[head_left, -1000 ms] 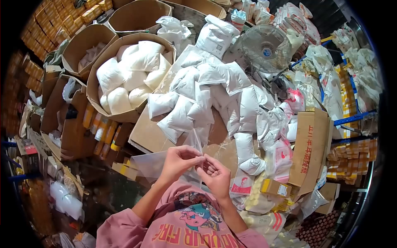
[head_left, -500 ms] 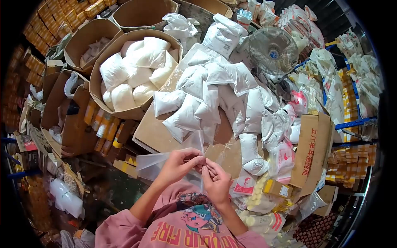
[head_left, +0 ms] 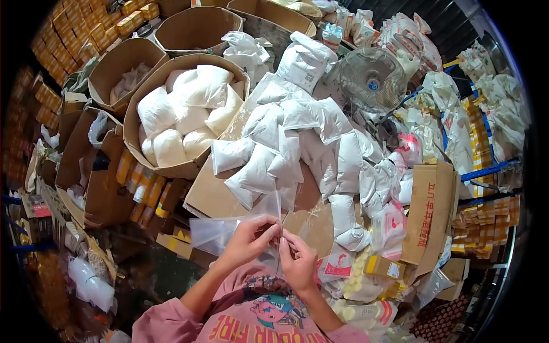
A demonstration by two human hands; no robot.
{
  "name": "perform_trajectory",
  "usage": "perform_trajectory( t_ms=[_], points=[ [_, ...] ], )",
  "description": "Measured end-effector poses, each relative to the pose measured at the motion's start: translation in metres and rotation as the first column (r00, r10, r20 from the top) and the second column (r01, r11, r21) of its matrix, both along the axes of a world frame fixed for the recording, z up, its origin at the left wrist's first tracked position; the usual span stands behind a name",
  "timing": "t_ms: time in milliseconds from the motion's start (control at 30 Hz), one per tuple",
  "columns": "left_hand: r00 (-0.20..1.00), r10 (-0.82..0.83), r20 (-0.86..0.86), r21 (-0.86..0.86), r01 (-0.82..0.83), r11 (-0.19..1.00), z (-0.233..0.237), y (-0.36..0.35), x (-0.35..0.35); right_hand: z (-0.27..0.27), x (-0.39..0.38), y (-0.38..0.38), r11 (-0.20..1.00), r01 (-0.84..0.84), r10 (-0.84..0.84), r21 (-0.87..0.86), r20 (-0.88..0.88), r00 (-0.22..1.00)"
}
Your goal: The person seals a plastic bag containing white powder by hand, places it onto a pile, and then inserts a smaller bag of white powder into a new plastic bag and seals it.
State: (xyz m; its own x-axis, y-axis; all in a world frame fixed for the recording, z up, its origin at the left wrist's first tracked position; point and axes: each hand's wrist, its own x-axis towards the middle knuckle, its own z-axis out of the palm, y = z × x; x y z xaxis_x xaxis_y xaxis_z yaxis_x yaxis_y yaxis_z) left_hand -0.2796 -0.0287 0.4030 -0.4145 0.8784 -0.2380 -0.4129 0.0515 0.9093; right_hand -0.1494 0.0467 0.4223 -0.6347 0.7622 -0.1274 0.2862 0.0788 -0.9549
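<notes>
In front of my chest, both hands pinch a clear plastic bag. My left hand has its thumb and fingers closed on the film. My right hand meets it fingertip to fingertip, also closed on the bag's edge. One part of the film spreads out to the left, another stands up above the fingertips. Just beyond lie several filled white pouches, heaped on a cardboard-topped surface. The exact spot gripped between the fingers is hidden.
A large carton of white filled bags stands at the back left, beside more open cartons. A fan is at the back right. An upright cardboard box and pink-printed bags sit to the right.
The view has tilted slightly, so the surroundings sit a little lower. My hands stay together on the bag, with the fingertips shifted slightly and my right fingers a bit straighter.
</notes>
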Motion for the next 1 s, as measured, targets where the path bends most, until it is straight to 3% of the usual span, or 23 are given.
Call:
perform_trajectory(
  t_ms=[333, 433, 533, 600, 767, 833, 933, 1000],
  points=[
    [1.0, 0.012, 0.025, -0.03, -0.011, 0.999, 0.009, 0.004, 0.002, 0.008, 0.0, -0.002, 0.997, 0.012, -0.014, 0.077, 0.025, 1.0],
    [0.995, 0.002, -0.098, -0.053, -0.007, 0.999, 0.005, 0.005, 0.003, 0.005, 0.002, -0.003, 0.994, 0.008, -0.008, 0.106, 0.001, 1.0],
    [0.997, -0.019, -0.077, -0.065, 0.014, 0.998, 0.005, 0.006, 0.003, 0.004, 0.003, -0.003, 0.997, 0.007, -0.007, 0.082, -0.005, 1.0],
    [0.985, -0.062, -0.16, -0.065, 0.053, 0.996, 0.001, 0.005, 0.001, 0.008, 0.002, -0.003, 0.999, 0.019, -0.019, 0.036, -0.013, 1.0],
    [0.975, -0.091, -0.202, -0.072, 0.078, 0.994, 0.004, 0.005, 0.004, 0.002, 0.007, 0.002, 0.996, 0.014, -0.017, 0.089, 0.025, 1.0],
    [0.947, -0.104, -0.303, -0.06, 0.09, 0.994, 0.001, 0.004, 0.005, 0.003, 0.004, -0.001, 0.995, 0.044, -0.045, 0.093, 0.008, 0.999],
    [0.908, -0.187, -0.375, -0.129, 0.149, 0.98, -0.008, 0.001, 0.002, -0.002, 0.002, -0.001, 0.969, 0.033, -0.048, 0.244, 0.054, 0.997],
    [0.817, -0.192, -0.543, -0.112, 0.156, 0.981, -0.002, 0.0, 0.003, -0.007, 0.006, -0.002, 0.936, -0.062, 0.014, 0.346, 0.141, 0.99]
  ],
)
